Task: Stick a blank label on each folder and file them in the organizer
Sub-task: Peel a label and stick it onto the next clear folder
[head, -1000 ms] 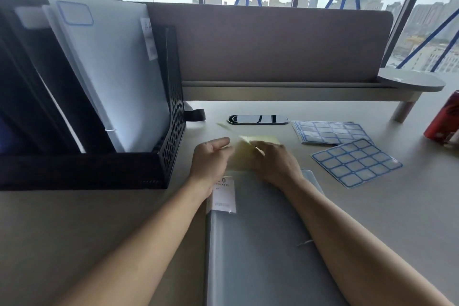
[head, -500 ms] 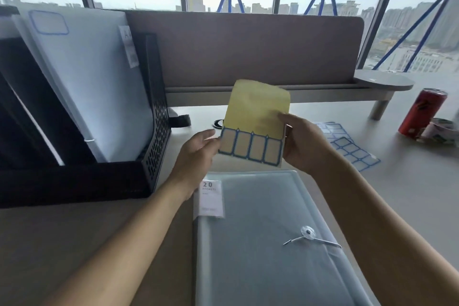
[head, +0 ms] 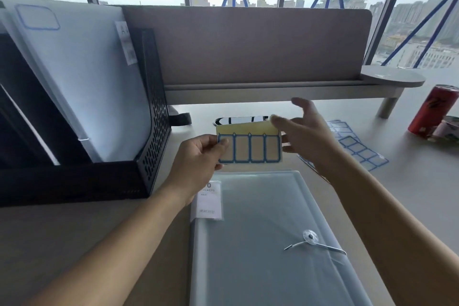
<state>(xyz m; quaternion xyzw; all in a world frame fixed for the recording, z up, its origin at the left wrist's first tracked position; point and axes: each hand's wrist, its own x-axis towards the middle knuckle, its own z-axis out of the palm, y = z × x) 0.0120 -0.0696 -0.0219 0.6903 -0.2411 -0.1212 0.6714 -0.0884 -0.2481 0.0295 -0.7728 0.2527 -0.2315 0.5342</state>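
Note:
My left hand (head: 198,156) pinches the left edge of a yellow-backed label sheet (head: 249,148) with a row of blue-bordered blank labels, held above the desk. My right hand (head: 310,136) is at the sheet's right edge with its fingers spread and the thumb at the top corner. A translucent grey folder (head: 260,243) with a string closure (head: 310,237) lies flat on the desk below my hands. At the left, the black mesh organizer (head: 154,112) holds an upright white folder (head: 82,87) that bears a blue-bordered label (head: 37,17).
More label sheets (head: 357,149) lie on the desk to the right. A dark phone (head: 233,120) lies behind the held sheet. A red can (head: 434,112) stands at the far right. A brown divider panel (head: 248,45) closes the desk's back.
The label sheet went from the desk up into both hands. Now its yellow upper part is folded back, the right hand's fingers have spread off it, and the left hand pinches it.

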